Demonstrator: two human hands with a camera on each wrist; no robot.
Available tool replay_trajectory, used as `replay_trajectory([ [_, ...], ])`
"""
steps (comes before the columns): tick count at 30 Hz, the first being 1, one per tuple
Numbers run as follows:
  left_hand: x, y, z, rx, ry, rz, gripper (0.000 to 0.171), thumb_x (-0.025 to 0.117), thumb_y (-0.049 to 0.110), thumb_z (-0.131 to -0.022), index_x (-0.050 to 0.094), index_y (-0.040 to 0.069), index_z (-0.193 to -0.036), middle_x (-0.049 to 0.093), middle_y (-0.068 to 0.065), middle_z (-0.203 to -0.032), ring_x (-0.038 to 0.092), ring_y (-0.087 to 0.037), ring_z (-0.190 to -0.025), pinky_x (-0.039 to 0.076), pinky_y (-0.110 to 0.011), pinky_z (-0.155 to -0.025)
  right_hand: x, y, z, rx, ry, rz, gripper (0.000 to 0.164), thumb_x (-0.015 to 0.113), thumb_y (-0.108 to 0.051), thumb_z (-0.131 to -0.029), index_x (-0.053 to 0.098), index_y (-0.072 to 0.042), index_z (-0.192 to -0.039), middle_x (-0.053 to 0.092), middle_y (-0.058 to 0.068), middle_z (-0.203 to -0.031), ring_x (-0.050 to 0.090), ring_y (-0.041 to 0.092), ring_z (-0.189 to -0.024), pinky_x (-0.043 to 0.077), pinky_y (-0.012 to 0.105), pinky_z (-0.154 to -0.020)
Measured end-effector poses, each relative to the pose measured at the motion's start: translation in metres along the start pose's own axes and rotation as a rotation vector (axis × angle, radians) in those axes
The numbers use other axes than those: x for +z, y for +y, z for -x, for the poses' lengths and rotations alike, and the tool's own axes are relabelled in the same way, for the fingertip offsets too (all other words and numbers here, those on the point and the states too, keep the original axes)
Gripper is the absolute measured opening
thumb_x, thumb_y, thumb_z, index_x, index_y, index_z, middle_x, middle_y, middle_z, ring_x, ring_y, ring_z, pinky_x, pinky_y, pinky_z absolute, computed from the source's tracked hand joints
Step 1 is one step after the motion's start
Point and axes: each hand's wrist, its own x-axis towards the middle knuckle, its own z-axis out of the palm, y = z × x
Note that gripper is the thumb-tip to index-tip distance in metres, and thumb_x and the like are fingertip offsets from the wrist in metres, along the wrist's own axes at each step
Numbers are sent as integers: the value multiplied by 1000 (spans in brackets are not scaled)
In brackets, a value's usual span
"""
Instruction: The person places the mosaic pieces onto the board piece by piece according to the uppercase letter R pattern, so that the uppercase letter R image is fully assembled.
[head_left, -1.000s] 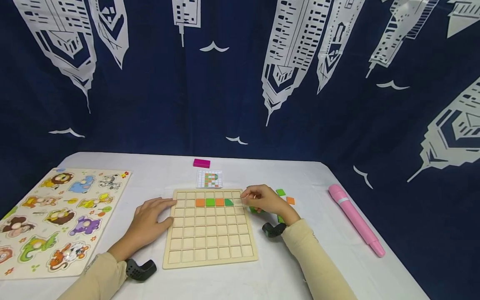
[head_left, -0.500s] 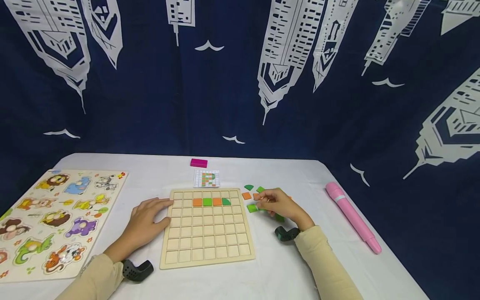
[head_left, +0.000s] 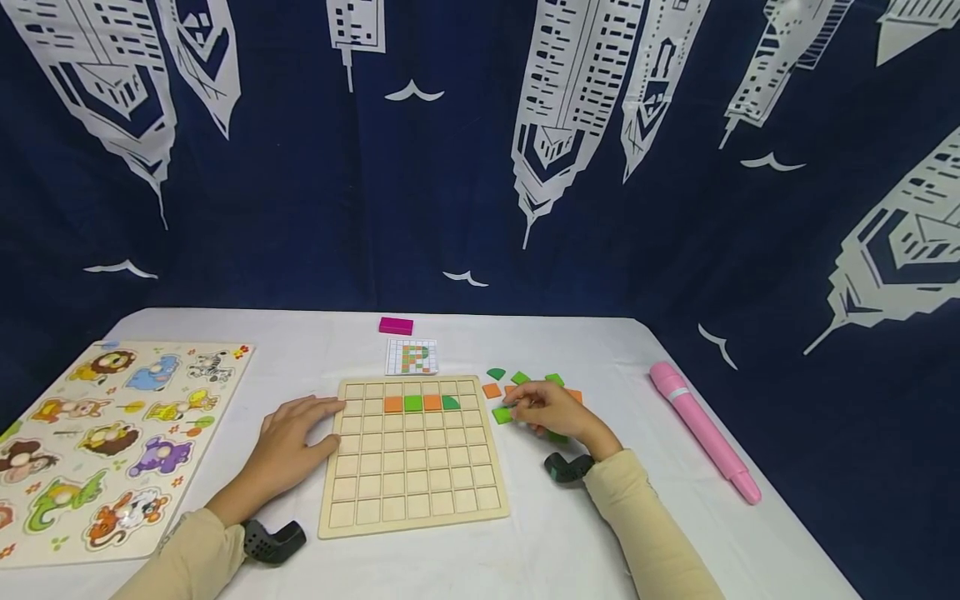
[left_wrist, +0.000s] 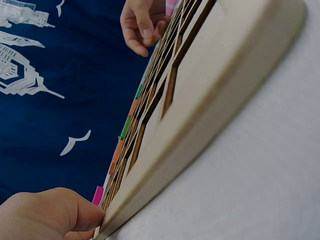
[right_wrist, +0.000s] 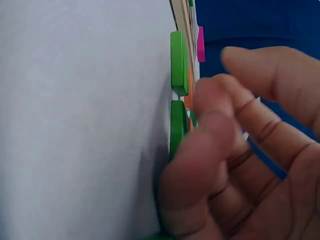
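Note:
My left hand (head_left: 296, 437) rests at the left edge of a wooden grid board (head_left: 405, 462), its thumb (left_wrist: 82, 212) touching the rim. In one row of the grid sit an orange square tile (head_left: 393, 404), a green one (head_left: 413, 403), another orange one (head_left: 432, 403) and a dark green rounded tile (head_left: 450, 403). To the right of the board, my right hand (head_left: 561, 410) hovers low over loose tiles, fingers loosely bent, with nothing visible between them. Nearest its fingertips is a green tile (head_left: 502, 415); the palm hides others.
Beyond the board lie a small pattern card (head_left: 411, 368) and a magenta block (head_left: 396, 326). An animal puzzle board (head_left: 75, 450) covers the table's left side. A thick pink cylinder (head_left: 705, 433) lies at the right. Loose orange (head_left: 491, 390) and dark green (head_left: 496, 374) tiles sit near the right hand.
My right hand has moved from the board's upper right edge rightward to the loose tiles, uncovering some of them. The left hand stays at the board's edge.

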Motion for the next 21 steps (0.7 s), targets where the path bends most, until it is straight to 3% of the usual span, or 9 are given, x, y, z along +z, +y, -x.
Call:
replay_trajectory([
  [21,0,0,0,-4,2,5,48,70,15,-96,68,2,-143,61,-24,-151,40,-51,-148,24,-69,-116,8,3,-4,-13,60,178,24,75,6,-91,74,5,-115,59,-2,-75,51,10,-56,43,22,-57],
])
